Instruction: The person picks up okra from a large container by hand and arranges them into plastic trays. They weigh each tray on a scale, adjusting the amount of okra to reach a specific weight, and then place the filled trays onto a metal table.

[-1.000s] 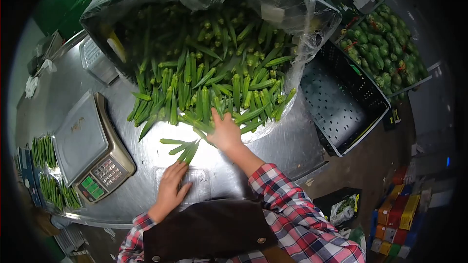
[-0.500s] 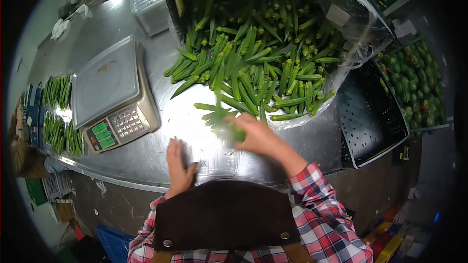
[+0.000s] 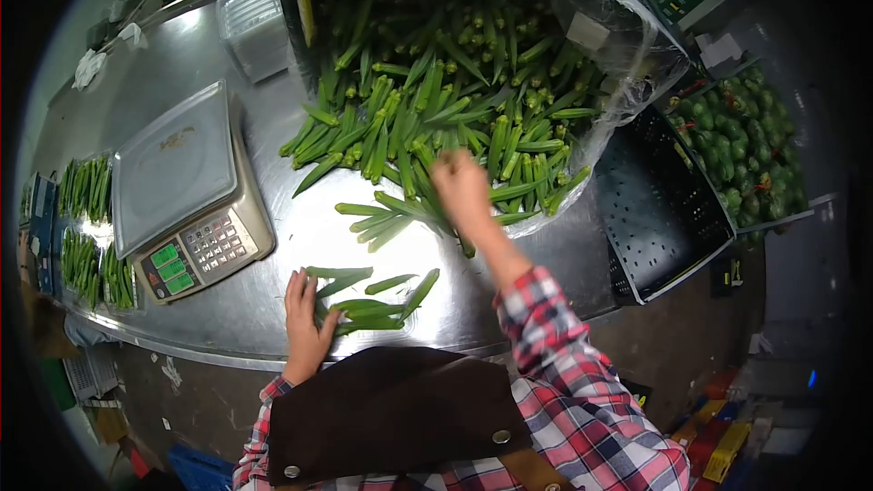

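Observation:
A big heap of green okra pods [image 3: 436,118] spills from a plastic-lined crate onto the steel table [image 3: 300,236]. My right hand [image 3: 461,186] reaches into the front edge of the heap, fingers curled among the pods; whether it grips one I cannot tell. My left hand [image 3: 305,314] lies flat on the near table edge, touching a small group of loose okra pods [image 3: 373,300] lying in a clear plastic tray. A few more pods [image 3: 377,218] lie between heap and tray.
A digital scale [image 3: 186,195] stands left of the hands. Packed okra trays [image 3: 86,227] sit at the far left edge. A stack of clear trays [image 3: 255,23] is behind the scale. A black perforated crate [image 3: 664,209] and a bin of green vegetables [image 3: 750,145] stand to the right.
My right hand dropped pods in front of me, then moved back up into the heap. My left hand stayed by the tray, now touching the new pods.

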A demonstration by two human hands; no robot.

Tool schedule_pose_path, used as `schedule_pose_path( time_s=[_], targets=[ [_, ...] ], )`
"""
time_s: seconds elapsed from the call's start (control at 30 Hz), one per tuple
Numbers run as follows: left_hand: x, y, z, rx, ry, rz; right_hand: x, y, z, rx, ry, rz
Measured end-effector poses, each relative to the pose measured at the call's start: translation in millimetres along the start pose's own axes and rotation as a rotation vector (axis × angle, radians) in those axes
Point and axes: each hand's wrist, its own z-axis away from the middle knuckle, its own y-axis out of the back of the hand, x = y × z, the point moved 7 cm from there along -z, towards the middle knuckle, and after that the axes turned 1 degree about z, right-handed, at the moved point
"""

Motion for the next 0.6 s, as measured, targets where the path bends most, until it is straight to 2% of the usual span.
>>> schedule_pose_path(
  time_s=[0.03,0.1,0.2,0.23,0.33,0.37,0.4,0.47,0.57,0.6],
  targets=[
    [7,-2,1,-0.044,-0.030,-0.038,31,15,-26,0.068,-0.061,0.075],
    [16,-10,5,-0.098,-0.094,-0.144,52,30,-58,0.167,-0.087,0.178],
    [25,-15,7,-0.165,-0.131,-0.252,56,9,-78,0.020,-0.008,0.364],
    [27,-14,8,-0.176,-0.152,-0.278,57,9,-79,0.066,0.020,0.355],
    [19,-10,10,-0.194,-0.220,-0.323,65,41,-69,0.248,-0.026,0.049],
    [17,-7,12,-0.216,-0.243,-0.339,85,49,-65,0.234,-0.116,-0.085],
    [18,-4,11,-0.243,-0.272,-0.351,83,60,-51,0.172,-0.283,-0.389],
    [21,6,5,-0.280,-0.255,-0.247,98,82,-28,0.137,-0.398,-0.575],
    [22,10,-2,-0.359,-0.236,-0.178,124,119,12,0.153,-0.511,-0.652],
    [21,10,-3,-0.384,-0.244,-0.176,131,135,23,0.177,-0.514,-0.583]
  ],
)
